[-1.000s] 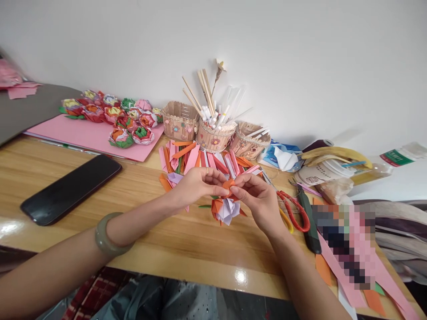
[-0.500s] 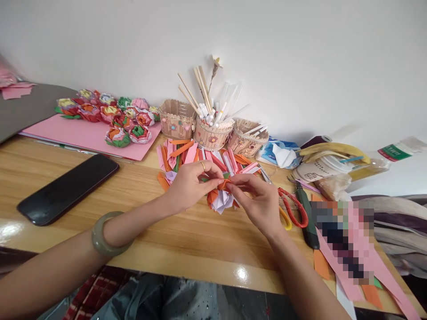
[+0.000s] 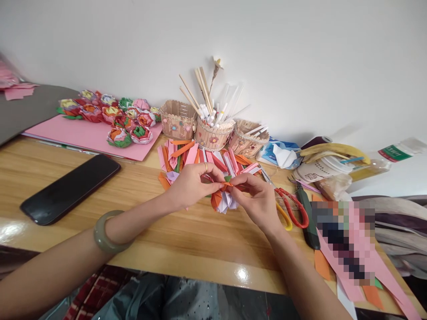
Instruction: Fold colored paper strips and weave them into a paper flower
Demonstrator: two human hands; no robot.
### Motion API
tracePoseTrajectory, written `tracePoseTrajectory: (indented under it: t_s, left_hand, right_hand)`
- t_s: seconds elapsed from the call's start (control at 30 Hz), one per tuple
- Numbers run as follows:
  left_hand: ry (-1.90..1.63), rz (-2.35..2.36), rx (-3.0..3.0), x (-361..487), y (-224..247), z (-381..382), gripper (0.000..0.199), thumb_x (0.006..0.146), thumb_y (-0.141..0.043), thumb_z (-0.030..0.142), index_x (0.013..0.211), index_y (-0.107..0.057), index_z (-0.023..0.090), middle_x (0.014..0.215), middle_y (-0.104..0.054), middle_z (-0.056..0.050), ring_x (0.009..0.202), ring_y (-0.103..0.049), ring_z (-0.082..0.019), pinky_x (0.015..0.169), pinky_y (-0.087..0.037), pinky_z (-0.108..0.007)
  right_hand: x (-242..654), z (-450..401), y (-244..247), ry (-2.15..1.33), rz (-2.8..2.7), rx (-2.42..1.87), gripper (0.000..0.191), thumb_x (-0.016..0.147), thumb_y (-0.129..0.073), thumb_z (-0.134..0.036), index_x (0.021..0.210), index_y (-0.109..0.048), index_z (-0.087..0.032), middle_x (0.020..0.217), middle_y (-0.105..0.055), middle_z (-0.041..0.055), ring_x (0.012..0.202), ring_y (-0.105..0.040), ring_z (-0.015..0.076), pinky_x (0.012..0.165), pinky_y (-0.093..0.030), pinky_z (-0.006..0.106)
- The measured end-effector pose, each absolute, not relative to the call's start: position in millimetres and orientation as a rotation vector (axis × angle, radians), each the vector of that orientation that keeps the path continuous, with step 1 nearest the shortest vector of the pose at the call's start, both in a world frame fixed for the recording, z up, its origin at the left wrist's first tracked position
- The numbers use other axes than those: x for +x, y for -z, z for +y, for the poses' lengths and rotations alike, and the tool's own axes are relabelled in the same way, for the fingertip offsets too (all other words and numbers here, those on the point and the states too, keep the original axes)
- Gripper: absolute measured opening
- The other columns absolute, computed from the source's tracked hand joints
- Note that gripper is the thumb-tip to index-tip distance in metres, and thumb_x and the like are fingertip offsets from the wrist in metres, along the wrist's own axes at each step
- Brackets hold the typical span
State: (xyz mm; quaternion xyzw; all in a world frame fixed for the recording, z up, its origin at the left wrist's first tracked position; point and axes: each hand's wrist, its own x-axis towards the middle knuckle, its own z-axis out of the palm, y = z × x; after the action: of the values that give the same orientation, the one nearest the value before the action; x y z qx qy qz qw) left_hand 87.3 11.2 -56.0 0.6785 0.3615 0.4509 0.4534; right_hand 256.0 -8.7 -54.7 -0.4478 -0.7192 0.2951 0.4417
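Between my two hands is a paper flower (image 3: 227,202) with orange, lilac and green folded pieces. My left hand (image 3: 191,184) pinches its upper left part between thumb and forefinger. From the right, my right hand (image 3: 256,198) pinches the orange paper at its top, fingertips close to those of the left. Just behind the hands lies a pile of folded paper strips (image 3: 191,153) in pink, orange, white and green. The flower's underside and part of its left side are hidden.
Finished paper flowers (image 3: 120,122) rest on pink sheets (image 3: 66,131) at the left, behind a black phone (image 3: 71,189). Three craft baskets (image 3: 213,135) stand by the wall. Scissors (image 3: 293,206), a dark green tool (image 3: 308,218), a cup (image 3: 322,168) and a bottle (image 3: 396,152) are at the right.
The flower has turned slightly and shifted a little right between my fingers. Both hands keep their pinch; the whole view has moved very slightly.
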Motion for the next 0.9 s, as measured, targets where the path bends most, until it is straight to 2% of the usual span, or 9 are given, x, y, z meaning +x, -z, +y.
tracePoseTrajectory:
  t_s: [0.17,0.27,0.33,0.43,0.53,0.6,0.7,0.8,0.9]
  left_hand:
    - [-1.252,0.834,1.786,86,61,12,0.011,0.068,-0.056,0.006,0.063,-0.061,0.014,0.071,-0.061,-0.002,0.068,-0.058,-0.011,0.061,-0.047,-0.023]
    - [-1.109,0.848,1.559,85,54,13,0.01,0.074,-0.053,0.013,0.075,-0.063,0.015,0.076,-0.063,-0.002,0.073,-0.06,-0.012,0.066,-0.048,-0.024]
    - [-0.988,0.892,1.484,85,49,13,0.011,0.075,-0.054,0.017,0.081,-0.063,0.016,0.078,-0.065,-0.002,0.073,-0.06,-0.013,0.064,-0.049,-0.024]
    - [-0.939,0.965,1.524,86,49,14,0.008,0.073,-0.057,0.02,0.077,-0.064,0.017,0.074,-0.065,-0.001,0.067,-0.059,-0.013,0.057,-0.047,-0.023]
    - [-1.049,0.97,1.571,87,56,15,0.009,0.075,-0.056,0.023,0.074,-0.061,0.015,0.073,-0.062,-0.001,0.064,-0.056,-0.012,0.056,-0.044,-0.023]
    - [-1.135,0.96,1.67,87,61,15,0.01,0.078,-0.053,0.023,0.075,-0.058,0.015,0.077,-0.06,-0.002,0.067,-0.054,-0.012,0.06,-0.044,-0.024]
    - [-1.236,0.955,1.908,87,66,15,0.009,0.082,-0.048,0.019,0.076,-0.055,0.016,0.081,-0.056,-0.003,0.076,-0.052,-0.013,0.068,-0.042,-0.026]
    - [-1.277,0.919,1.986,88,70,14,0.008,0.083,-0.044,0.015,0.078,-0.05,0.016,0.08,-0.053,-0.003,0.077,-0.049,-0.013,0.071,-0.04,-0.028]
    - [-1.282,0.901,1.93,89,72,15,0.007,0.084,-0.041,0.016,0.08,-0.046,0.017,0.08,-0.049,-0.003,0.075,-0.047,-0.013,0.069,-0.04,-0.027]
  right_hand:
    - [254,-13,53,-0.184,-1.995,-1.034,0.009,0.072,-0.057,-0.009,0.073,-0.058,-0.018,0.076,-0.062,0.0034,0.072,-0.06,0.014,0.066,-0.048,0.026]
    - [253,-15,53,-0.111,-1.999,-0.979,0.012,0.073,-0.056,-0.007,0.076,-0.058,-0.018,0.078,-0.063,0.0046,0.073,-0.061,0.0141,0.065,-0.048,0.025]
    - [253,-15,53,-0.108,-1.99,-0.96,0.013,0.074,-0.056,-0.006,0.077,-0.058,-0.019,0.079,-0.064,0.0047,0.074,-0.061,0.0144,0.066,-0.049,0.026]
    - [253,-14,53,-0.081,-1.981,-0.973,0.013,0.075,-0.057,-0.008,0.079,-0.059,-0.02,0.085,-0.063,0.0057,0.081,-0.06,0.0162,0.072,-0.048,0.03]
    - [252,-15,51,-0.055,-1.871,-1.098,0.006,0.074,-0.06,-0.016,0.079,-0.061,-0.019,0.089,-0.06,0.0068,0.084,-0.056,0.0185,0.074,-0.046,0.033]
    - [251,-15,49,-0.249,-1.79,-1.221,0.006,0.077,-0.058,-0.023,0.078,-0.061,-0.018,0.078,-0.059,0.004,0.073,-0.054,0.0156,0.065,-0.044,0.029]
    - [249,-16,46,-0.812,-1.666,-1.302,0.022,0.083,-0.051,-0.032,0.069,-0.058,-0.017,0.058,-0.053,-0.0014,0.053,-0.046,0.0099,0.05,-0.037,0.022]
    - [248,-14,47,-1.184,-1.499,-1.258,0.024,0.077,-0.058,-0.036,0.066,-0.057,-0.016,0.054,-0.05,-0.0033,0.046,-0.042,0.0072,0.044,-0.032,0.02]
    - [247,-13,49,-1.31,-1.402,-1.236,0.023,0.073,-0.063,-0.037,0.066,-0.058,-0.015,0.053,-0.051,-0.0038,0.044,-0.04,0.0058,0.042,-0.03,0.019]
